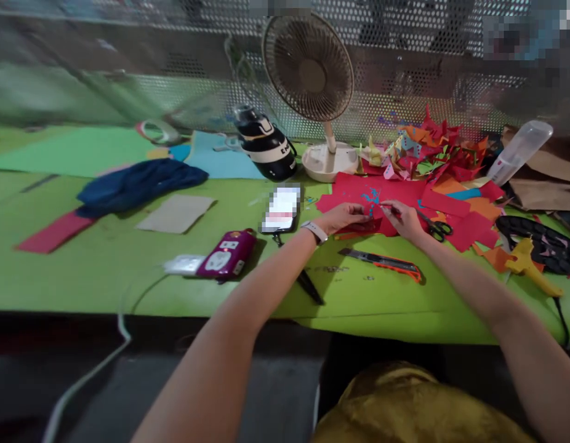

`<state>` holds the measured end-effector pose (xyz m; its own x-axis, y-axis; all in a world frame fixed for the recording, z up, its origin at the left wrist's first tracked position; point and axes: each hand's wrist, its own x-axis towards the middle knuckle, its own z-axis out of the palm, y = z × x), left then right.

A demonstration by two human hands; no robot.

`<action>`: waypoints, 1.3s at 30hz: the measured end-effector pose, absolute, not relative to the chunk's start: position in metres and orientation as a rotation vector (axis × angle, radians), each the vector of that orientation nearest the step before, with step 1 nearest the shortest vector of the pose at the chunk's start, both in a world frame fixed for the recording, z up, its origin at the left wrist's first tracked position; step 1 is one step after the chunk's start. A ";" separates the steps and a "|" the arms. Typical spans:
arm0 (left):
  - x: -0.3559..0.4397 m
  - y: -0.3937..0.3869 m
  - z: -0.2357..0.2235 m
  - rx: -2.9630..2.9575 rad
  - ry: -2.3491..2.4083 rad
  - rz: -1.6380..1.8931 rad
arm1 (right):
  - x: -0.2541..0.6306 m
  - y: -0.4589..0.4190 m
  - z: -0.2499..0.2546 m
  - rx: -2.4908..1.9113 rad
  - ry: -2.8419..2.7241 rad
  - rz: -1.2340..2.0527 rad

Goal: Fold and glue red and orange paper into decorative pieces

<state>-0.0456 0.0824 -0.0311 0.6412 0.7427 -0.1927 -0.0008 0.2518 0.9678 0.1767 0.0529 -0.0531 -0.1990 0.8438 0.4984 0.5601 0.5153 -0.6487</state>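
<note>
Red paper sheets (347, 187) lie on the green table, with small blue bits (370, 195) scattered on top. My left hand (345, 216), with a watch at the wrist, rests at the paper's near edge. Its fingers are bent and close together; whatever they hold is too small to tell. My right hand (402, 218) is closed in a pinch around a thin, dark, pen-like tool, its tip pointing left towards the blue bits. Black-handled scissors (439, 230) lie just right of that hand. An orange utility knife (386, 263) lies in front, between my forearms.
Behind the paper stand a white fan (331, 161) and a pile of folded paper shapes (433, 151). A phone (281, 209), a black bottle (269, 147) and a purple power strip (227, 255) are on the left. A yellow glue gun (527, 261) lies at right.
</note>
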 end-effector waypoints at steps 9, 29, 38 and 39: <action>-0.041 0.075 -0.044 1.187 0.721 0.618 | 0.178 0.042 -0.051 -1.209 -1.863 0.299; -0.037 0.064 -0.034 1.187 0.729 0.757 | 0.231 -0.010 -0.040 -1.198 -2.253 0.039; -0.037 0.068 -0.036 1.180 0.752 0.774 | 0.240 -0.033 -0.033 -1.326 -2.447 -0.054; -0.037 0.068 -0.036 1.173 0.759 0.784 | 0.244 -0.042 -0.028 -1.328 -2.450 -0.062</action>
